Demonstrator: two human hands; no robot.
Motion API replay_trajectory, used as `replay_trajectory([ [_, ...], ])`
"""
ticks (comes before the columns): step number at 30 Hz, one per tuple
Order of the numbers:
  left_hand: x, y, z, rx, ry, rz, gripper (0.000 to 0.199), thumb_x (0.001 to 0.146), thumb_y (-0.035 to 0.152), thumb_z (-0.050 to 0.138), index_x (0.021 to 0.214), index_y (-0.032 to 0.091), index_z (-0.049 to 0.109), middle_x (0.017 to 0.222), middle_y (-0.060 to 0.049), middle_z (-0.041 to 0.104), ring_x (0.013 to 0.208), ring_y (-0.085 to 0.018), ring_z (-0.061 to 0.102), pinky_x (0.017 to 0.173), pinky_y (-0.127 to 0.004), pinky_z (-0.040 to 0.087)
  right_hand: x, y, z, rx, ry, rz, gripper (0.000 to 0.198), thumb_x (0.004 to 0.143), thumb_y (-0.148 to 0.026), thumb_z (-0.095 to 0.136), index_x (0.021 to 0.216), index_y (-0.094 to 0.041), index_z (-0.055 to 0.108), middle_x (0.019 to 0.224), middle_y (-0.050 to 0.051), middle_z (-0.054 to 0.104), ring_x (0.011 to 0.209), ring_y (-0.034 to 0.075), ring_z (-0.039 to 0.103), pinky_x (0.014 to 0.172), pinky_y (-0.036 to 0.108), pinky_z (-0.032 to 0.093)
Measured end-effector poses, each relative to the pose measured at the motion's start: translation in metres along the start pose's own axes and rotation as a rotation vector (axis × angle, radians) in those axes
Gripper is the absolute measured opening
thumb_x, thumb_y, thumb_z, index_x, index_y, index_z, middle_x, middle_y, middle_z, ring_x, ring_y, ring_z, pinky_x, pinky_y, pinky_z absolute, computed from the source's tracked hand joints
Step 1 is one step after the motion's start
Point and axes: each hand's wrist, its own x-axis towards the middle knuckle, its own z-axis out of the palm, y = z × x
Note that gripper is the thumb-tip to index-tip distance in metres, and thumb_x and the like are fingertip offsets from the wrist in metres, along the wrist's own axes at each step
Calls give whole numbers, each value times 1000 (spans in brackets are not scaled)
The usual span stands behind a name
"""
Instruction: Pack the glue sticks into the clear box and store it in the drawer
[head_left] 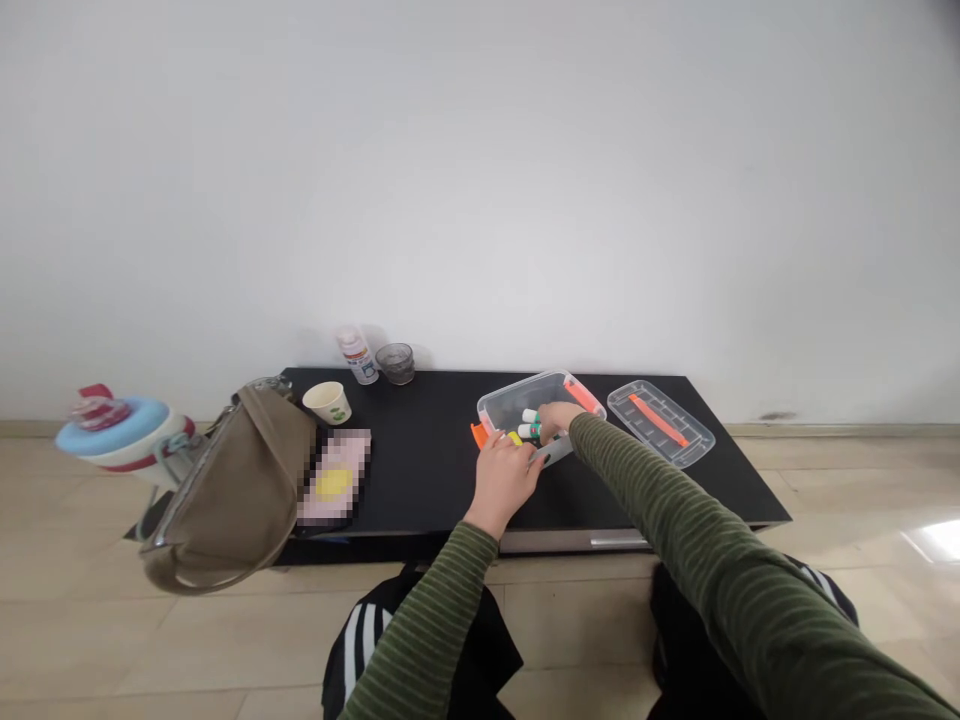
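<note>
A clear plastic storage box with orange latches stands without its lid on the black table. Over its near left corner my left hand has its fingers bent across the rim, gripping the box. Next to those fingertips a small yellow thing shows inside. My right hand reaches into the box from the right, its fingers closed and partly hidden. From it, two small white-capped tubes with green bands, like glue sticks, stick out to the left. The box's clear lid, with an orange strip, lies to the right.
On the black table, a paper cup, a spray can and a dark glass bowl stand left of the box. A blurred pink packet, a brown bag and a large blue-lidded bottle are farther left.
</note>
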Motion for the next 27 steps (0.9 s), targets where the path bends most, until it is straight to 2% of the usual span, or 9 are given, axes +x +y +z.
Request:
replay_trajectory([
  [3, 6, -5, -1, -22, -1, -48, 24, 92, 33, 56, 88, 19, 74, 78, -9, 71, 89, -24, 66, 107, -44, 40, -12, 6, -15, -19, 64, -28, 65, 68, -25, 75, 129, -13, 56, 113, 16, 68, 98, 29, 67, 78, 34, 49],
  [5, 10, -6, -5, -80, 57, -82, 23, 91, 31, 56, 100, 18, 72, 91, -10, 72, 95, -25, 65, 108, -46, 38, -30, 13, -24, -10, 289, -72, 58, 80, -30, 64, 134, -15, 49, 121, 16, 64, 106, 29, 63, 80, 35, 47],
  [8, 11, 0, -13, -288, 179, -158, 44, 92, 32, 52, 132, 16, 54, 113, -12, 68, 102, -26, 63, 98, -43, 45, -70, 23, -25, 19, 637, -203, 51, 83, -30, 58, 131, -17, 46, 122, 14, 62, 108, 28, 59, 81, 34, 46],
  [11, 3, 17, -17, -543, 160, -192, 53, 96, 40, 45, 143, 16, 38, 107, -9, 67, 86, -21, 65, 77, -34, 49, -110, 29, -4, -21, 681, -389, 45, 81, -28, 60, 123, -18, 48, 116, 12, 63, 103, 26, 59, 80, 33, 44],
  [14, -7, 37, -13, -642, 95, -238, 46, 98, 48, 38, 133, 17, 44, 98, -8, 68, 78, -20, 65, 69, -30, 47, -136, 33, 31, -113, 649, -482, 40, 79, -27, 61, 117, -17, 51, 103, 10, 64, 91, 25, 58, 75, 34, 41],
  [18, -10, 62, -2, -470, -61, -321, 37, 101, 47, 27, 111, 20, 51, 83, -5, 68, 73, -22, 66, 63, -28, 41, -151, 40, 71, -116, 735, -384, 35, 79, -26, 60, 111, -16, 52, 94, 8, 62, 80, 23, 54, 69, 33, 36],
  [22, -7, 79, 5, -341, -160, -351, 32, 102, 43, 27, 110, 21, 49, 83, -5, 69, 74, -23, 68, 62, -28, 39, -160, 59, 90, -133, 828, -268, 29, 80, -23, 57, 109, -16, 54, 89, 8, 60, 77, 23, 51, 67, 33, 32],
  [25, -5, 81, 8, -346, -152, -409, 32, 103, 41, 23, 107, 22, 48, 82, -5, 70, 74, -22, 68, 61, -28, 39, -162, 86, 99, -129, 790, -176, 31, 82, -22, 57, 111, -16, 54, 94, 10, 62, 84, 24, 54, 70, 34, 33],
  [27, -4, 78, 10, -315, -135, -416, 34, 104, 42, 21, 107, 21, 48, 81, -5, 70, 74, -22, 69, 62, -28, 40, -158, 109, 105, -51, 683, -18, 33, 82, -22, 58, 114, -17, 53, 101, 11, 63, 91, 25, 57, 71, 33, 34],
])
